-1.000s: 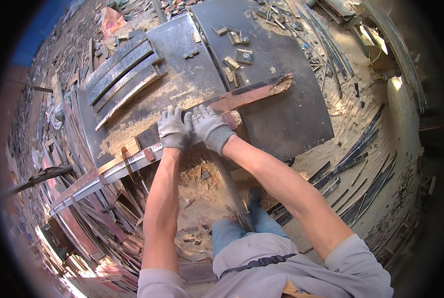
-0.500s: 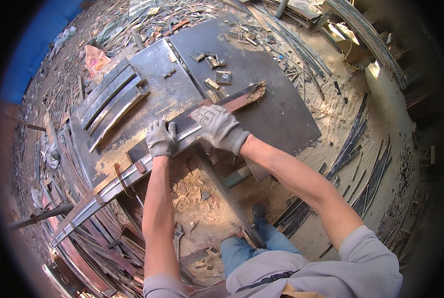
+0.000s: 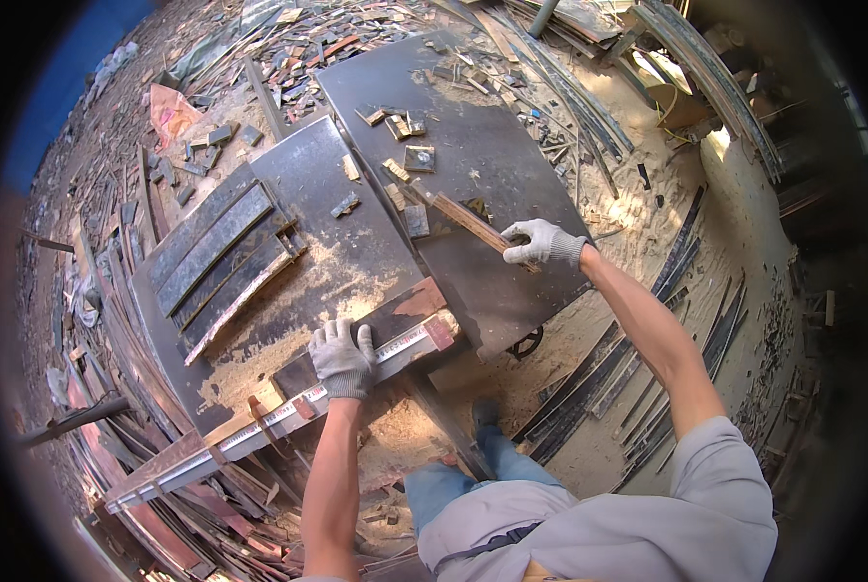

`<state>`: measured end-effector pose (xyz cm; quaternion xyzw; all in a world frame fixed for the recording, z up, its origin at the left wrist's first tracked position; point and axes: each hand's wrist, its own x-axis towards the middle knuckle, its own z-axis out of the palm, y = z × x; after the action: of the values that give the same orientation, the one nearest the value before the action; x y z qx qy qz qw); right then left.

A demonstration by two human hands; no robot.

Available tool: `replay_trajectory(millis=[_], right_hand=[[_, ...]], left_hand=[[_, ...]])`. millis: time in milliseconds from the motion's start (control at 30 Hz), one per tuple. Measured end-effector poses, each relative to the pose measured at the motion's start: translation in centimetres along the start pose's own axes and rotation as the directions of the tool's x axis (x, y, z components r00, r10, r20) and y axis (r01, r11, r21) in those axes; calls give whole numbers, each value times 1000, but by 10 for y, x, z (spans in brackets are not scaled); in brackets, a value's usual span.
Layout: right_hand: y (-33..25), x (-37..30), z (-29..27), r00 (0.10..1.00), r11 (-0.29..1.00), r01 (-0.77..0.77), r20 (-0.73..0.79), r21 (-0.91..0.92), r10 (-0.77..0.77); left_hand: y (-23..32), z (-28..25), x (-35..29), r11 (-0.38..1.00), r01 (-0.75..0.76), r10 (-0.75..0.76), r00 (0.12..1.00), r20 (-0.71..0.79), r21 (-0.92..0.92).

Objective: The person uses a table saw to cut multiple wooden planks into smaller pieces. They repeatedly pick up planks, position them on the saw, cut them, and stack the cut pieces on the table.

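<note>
My left hand [image 3: 340,357], in a pale grey work glove, lies flat with fingers apart on a dark-faced board [image 3: 380,318]. That board rests along a metal rail [image 3: 249,438] carrying a measuring tape [image 3: 402,346]. Over the right half of the metal table, my gloved right hand [image 3: 544,242] grips the near end of a narrow wooden strip [image 3: 473,225]. Its far end points toward small wood offcuts [image 3: 419,158] on the tabletop. A slot [image 3: 380,199] divides the table into two plates.
Several long dark strips [image 3: 222,238] lie stacked on the left plate [image 3: 303,160], amid sawdust [image 3: 332,272]. A clamp [image 3: 262,415] sits on the rail. Scrap wood [image 3: 327,48] is heaped beyond the table, and long strips [image 3: 681,257] lie on the floor to the right.
My right hand has moved right, away from the rail, and now holds the wooden strip apart from the board. My left hand stays on the board. The whole view has shifted.
</note>
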<state>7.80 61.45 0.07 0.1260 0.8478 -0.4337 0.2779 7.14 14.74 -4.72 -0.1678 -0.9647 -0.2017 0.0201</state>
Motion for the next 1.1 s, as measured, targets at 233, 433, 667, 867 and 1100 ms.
replay_trajectory(millis=[233, 433, 667, 867, 1100], right_hand=[[40, -89, 65, 971, 607, -166, 238, 777, -39], [43, -98, 54, 941, 734, -337, 246, 590, 234], [-85, -5, -66, 968, 758, 241, -92, 607, -235], [-109, -11, -49, 992, 560, -125, 117, 819, 51], [-174, 52, -79, 858, 800, 494, -341, 340, -384]], left_hand=[[13, -10, -82, 997, 62, -67, 990, 125, 43], [27, -4, -145, 999, 33, -37, 992, 118, 33], [41, 5, -189, 998, 63, -64, 988, 142, 6], [52, 0, -224, 998, 50, -46, 992, 113, -28], [53, 2, -234, 996, 82, -76, 977, 201, -25]])
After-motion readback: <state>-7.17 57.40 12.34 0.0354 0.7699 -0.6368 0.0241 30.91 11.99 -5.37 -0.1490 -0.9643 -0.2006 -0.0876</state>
